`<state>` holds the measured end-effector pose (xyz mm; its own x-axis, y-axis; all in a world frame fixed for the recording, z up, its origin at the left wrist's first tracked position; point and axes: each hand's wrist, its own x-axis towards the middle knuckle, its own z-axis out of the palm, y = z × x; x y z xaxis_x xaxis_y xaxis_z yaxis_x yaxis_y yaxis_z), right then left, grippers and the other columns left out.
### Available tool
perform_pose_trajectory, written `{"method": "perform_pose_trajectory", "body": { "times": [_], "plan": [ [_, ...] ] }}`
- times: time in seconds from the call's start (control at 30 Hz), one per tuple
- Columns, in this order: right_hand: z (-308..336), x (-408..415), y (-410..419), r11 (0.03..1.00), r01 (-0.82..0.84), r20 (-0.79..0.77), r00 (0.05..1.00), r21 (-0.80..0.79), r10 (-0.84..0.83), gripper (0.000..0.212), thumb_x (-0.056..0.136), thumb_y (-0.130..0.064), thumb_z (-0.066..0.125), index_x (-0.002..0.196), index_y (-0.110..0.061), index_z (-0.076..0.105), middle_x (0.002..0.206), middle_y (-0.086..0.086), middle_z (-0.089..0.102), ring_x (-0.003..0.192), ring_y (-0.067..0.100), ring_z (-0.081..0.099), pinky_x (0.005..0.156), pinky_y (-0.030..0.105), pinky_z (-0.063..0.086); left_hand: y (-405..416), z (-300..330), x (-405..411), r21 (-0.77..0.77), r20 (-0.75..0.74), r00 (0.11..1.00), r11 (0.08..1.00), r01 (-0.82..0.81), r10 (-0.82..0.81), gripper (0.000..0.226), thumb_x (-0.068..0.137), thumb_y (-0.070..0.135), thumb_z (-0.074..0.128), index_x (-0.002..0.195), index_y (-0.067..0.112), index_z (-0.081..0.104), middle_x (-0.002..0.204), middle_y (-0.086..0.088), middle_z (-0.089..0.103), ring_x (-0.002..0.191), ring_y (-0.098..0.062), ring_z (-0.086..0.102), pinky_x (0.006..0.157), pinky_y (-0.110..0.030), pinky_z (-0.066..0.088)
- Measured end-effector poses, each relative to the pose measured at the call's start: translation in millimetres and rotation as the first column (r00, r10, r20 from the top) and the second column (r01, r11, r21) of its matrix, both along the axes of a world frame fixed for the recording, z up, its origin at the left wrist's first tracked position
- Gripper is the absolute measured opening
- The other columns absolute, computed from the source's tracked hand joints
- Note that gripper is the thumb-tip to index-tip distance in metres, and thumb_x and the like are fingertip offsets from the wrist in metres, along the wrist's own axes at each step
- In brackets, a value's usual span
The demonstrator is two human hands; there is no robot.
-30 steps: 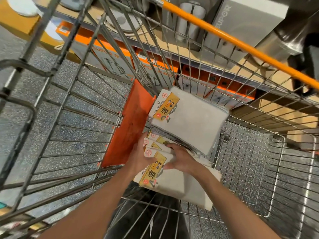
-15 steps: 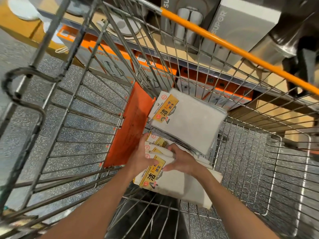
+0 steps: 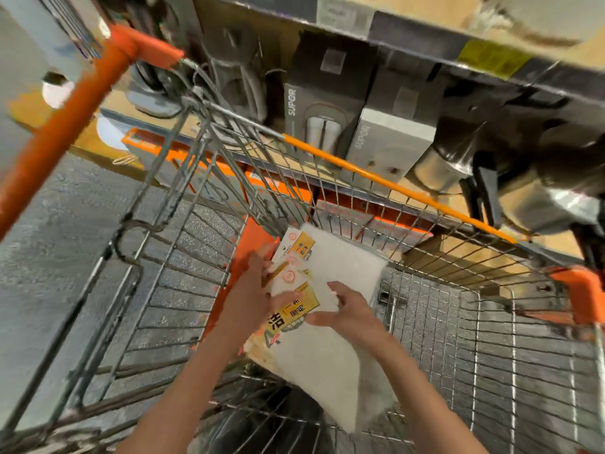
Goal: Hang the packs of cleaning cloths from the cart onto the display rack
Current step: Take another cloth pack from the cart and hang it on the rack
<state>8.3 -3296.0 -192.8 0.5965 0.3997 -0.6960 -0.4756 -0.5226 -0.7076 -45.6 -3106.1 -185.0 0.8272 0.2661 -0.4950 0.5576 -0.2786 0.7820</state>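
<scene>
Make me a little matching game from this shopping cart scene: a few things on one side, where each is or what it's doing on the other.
Things:
1. left hand
2. right hand
3. cart handle
4. grey boxes

Places or states:
A. on the shelf beyond the cart
B. orange, upper left
C. at the label end of the packs
D. on the white cloth side of the top pack

Pairs: 1-C, 2-D, 3-B, 4-A

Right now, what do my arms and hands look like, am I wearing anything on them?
Both forearms are bare up to the frame edge, with no sleeves in view. The left hand and right hand show no gloves, watch or rings.
</scene>
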Motion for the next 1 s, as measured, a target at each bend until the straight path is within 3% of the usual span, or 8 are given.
{"method": "perform_pose_trajectory", "body": {
  "times": [0.13,0.3,0.4,0.53,0.6,0.73,0.83,1.0],
  "plan": [
    [39.3,12.3,-7.3,0.983,0.172,0.037,0.984,0.07,-0.175,0.037,0.068,-0.008,0.081,0.098,-0.022,0.065,0.084,-0.005,0.073,0.073,0.007,0.068,0.06,0.017,0.05,6.1,30.1,4.5,0.287,0.142,0.98,0.954,0.091,-0.136,0.08,0.064,0.052,0.079,0.133,0.052,0.039,0.132,0.007,0.049,0.116,-0.012,0.047,0.102,-0.035,0.041],
    [94.3,24.1,-11.7,0.923,0.332,-0.001,0.941,0.195,-0.338,0.035,0.074,-0.006,0.075,0.106,-0.015,0.064,0.075,-0.004,0.074,0.063,0.01,0.07,0.051,0.017,0.049,-11.0,77.9,-1.3,0.061,0.402,0.913,0.993,-0.096,0.064,0.069,0.074,0.054,0.065,0.135,0.058,0.035,0.148,0.001,0.036,0.137,-0.015,0.037,0.11,-0.036,0.035],
    [122.5,21.9,-8.9,0.89,0.369,-0.028,0.926,0.268,-0.376,0.052,0.064,-0.017,0.081,0.113,-0.011,0.063,0.086,0.005,0.074,0.073,0.019,0.072,0.062,0.025,0.055,-31.4,110.7,-6.9,-0.212,0.436,0.89,0.976,-0.047,0.137,0.065,0.088,0.037,0.062,0.131,0.071,0.026,0.15,0.017,0.032,0.137,0.003,0.034,0.108,-0.013,0.032],
    [146.7,16.3,-15.1,0.846,0.402,-0.079,0.913,0.351,-0.4,0.059,0.059,-0.023,0.078,0.114,-0.011,0.062,0.1,0.014,0.072,0.087,0.032,0.07,0.073,0.04,0.057,-44.8,136.5,-15.1,-0.158,0.468,0.88,0.987,-0.005,0.08,0.062,0.084,0.037,0.057,0.125,0.075,0.03,0.147,0.029,0.029,0.137,0.009,0.026,0.113,-0.017,0.023],
    [159.5,10.0,-19.6,0.85,0.369,-0.092,0.927,0.376,-0.362,0.062,0.06,-0.026,0.078,0.118,-0.015,0.059,0.104,0.012,0.072,0.091,0.033,0.069,0.081,0.046,0.055,-49.4,146.2,-19.4,-0.112,0.45,0.891,0.994,-0.01,0.059,0.056,0.076,0.05,0.058,0.119,0.076,0.033,0.134,0.042,0.034,0.134,0.006,0.03,0.112,-0.025,0.026],
    [181.4,2.3,-34.0,0.868,0.285,-0.08,0.958,0.406,-0.277,0.07,0.061,-0.036,0.08,0.125,-0.023,0.052,0.112,0.008,0.069,0.098,0.031,0.068,0.087,0.051,0.053,-67.7,165.5,-28.4,-0.069,0.448,0.893,0.997,-0.027,0.055,0.054,0.065,0.061,0.058,0.115,0.071,0.039,0.133,0.013,0.039,0.124,0.011,0.037,0.1,-0.006,0.03],
    [194.0,-0.9,-45.7,0.867,0.217,-0.061,0.975,0.449,-0.212,0.072,0.066,-0.038,0.081,0.129,-0.027,0.048,0.118,0.006,0.066,0.103,0.03,0.066,0.09,0.053,0.051,-82.2,177.2,-36.7,-0.056,0.489,0.865,0.994,-0.094,0.11,0.053,0.067,0.059,0.06,0.115,0.067,0.042,0.134,0.011,0.042,0.12,0.016,0.038,0.094,0.0,0.029],
    [218.4,-8.4,-45.4,0.881,0.022,0.022,0.999,0.473,-0.037,0.049,0.079,-0.031,0.073,0.124,-0.028,0.053,0.114,0.001,0.069,0.104,0.025,0.066,0.094,0.05,0.05,-97.6,189.3,-67.2,-0.135,0.486,0.822,0.955,-0.265,0.297,0.06,0.067,0.057,0.068,0.122,0.059,0.044,0.136,0.018,0.049,0.123,0.0,0.049,0.105,-0.033,0.043]
  ]
}}
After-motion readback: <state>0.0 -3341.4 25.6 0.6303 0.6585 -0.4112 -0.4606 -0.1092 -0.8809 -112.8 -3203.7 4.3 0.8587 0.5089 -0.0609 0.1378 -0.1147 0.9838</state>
